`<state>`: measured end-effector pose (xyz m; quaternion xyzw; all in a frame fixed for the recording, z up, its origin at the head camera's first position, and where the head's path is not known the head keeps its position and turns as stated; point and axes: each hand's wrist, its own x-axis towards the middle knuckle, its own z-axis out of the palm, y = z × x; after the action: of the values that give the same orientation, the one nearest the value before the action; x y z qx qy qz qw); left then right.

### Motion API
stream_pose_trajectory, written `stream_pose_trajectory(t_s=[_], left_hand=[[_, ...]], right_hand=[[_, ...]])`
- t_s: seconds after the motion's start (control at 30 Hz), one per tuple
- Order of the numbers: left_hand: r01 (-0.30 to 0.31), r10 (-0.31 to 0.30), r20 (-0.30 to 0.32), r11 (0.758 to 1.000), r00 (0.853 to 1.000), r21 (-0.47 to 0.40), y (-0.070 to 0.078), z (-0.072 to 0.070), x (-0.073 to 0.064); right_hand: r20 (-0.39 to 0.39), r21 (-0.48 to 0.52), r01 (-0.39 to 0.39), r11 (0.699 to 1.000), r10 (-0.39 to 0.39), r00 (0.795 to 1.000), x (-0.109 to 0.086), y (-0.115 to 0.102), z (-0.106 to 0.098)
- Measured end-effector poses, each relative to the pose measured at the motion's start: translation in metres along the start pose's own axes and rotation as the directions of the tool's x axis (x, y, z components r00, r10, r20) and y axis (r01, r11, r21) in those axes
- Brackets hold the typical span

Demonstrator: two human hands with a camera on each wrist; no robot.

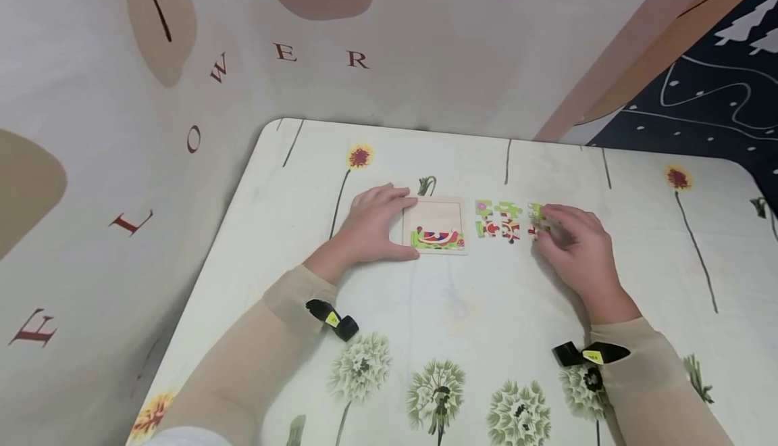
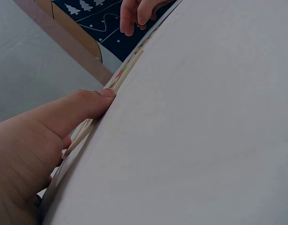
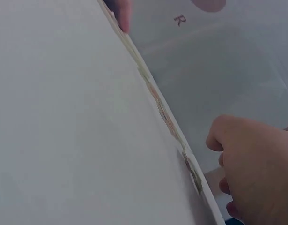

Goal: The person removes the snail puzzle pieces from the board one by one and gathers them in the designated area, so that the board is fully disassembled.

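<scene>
A square wooden puzzle tray (image 1: 439, 213) lies on the table, with colourful picture pieces (image 1: 437, 238) along its lower part and bare wood above. My left hand (image 1: 372, 227) holds the tray's left side, fingers at the top edge and thumb at the bottom; the left wrist view shows that thumb (image 2: 94, 103) against the rim. Right of the tray, several loose jigsaw pieces (image 1: 508, 210) lie grouped, green with red parts. My right hand (image 1: 577, 250) hovers with bent fingers at the rightmost pieces (image 1: 535, 211), partly covering them. In the right wrist view its thumb (image 3: 221, 133) appears apart from the pieces.
The white table (image 1: 480, 311) has printed flowers and dandelions. Beyond its back edge hangs a pale cloth (image 1: 462, 61) with letters and leaf shapes. A dark panel with white trees (image 1: 723, 88) stands at the right. Each wrist carries a black strapped camera.
</scene>
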<state>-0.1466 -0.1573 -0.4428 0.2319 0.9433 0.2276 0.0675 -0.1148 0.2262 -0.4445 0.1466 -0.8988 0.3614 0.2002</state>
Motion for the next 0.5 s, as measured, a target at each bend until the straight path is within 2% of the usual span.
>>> stream_pose_trajectory(t_s=[0.2,0.37,0.5], left_hand=[[0.001,-0.001,-0.003,1.0,1.0,-0.009,0.0,0.0,-0.001],[0.0,0.0,-0.006,1.0,1.0,-0.006,0.0,-0.001,-0.001],[-0.002,0.002,-0.005,1.0,1.0,-0.014,0.001,-0.002,-0.001]], right_hand=[[0.033,-0.012,0.103,0.995,-0.103,0.994,0.004,-0.024,0.019],[0.047,0.029,0.231,0.973,-0.232,0.972,0.008,-0.042,0.04],[0.045,0.063,0.273,0.96,-0.276,0.96,0.011,-0.055,0.057]])
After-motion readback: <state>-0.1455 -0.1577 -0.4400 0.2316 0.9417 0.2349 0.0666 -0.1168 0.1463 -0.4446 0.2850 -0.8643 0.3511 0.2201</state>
